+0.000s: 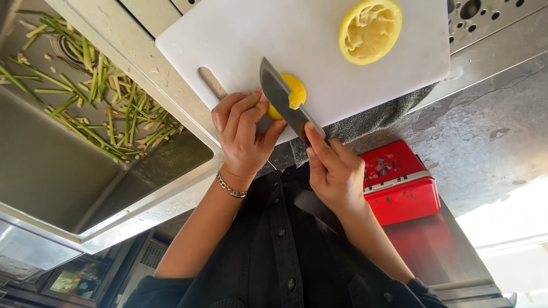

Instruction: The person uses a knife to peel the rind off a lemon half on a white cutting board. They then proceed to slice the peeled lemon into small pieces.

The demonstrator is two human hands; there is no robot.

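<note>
Steel table (485, 131), stained and scuffed, carrying a white cutting board (240, 40) that overlaps the sink's edge.

Right hand (337, 171): grip closed around knife (282, 100) handle, forefinger laid along the spine. Blade angled down into a yellow lemon piece (295, 94) near the board's closest edge.

Left hand (242, 134): fingers curled, narrow grip, pinning the lemon piece from the side, fingertips touching it beside the blade. Silver bracelet (231, 188) at the wrist.

Squeezed lemon half (370, 29), cut face up, on the board's far part, well apart from the blade.

Grey cloth (371, 117) under the board's edge. Red box (399, 182) on the table, just beside the right hand.

Sink (57, 171) beside the board holds green stalk trimmings (97, 85).
</note>
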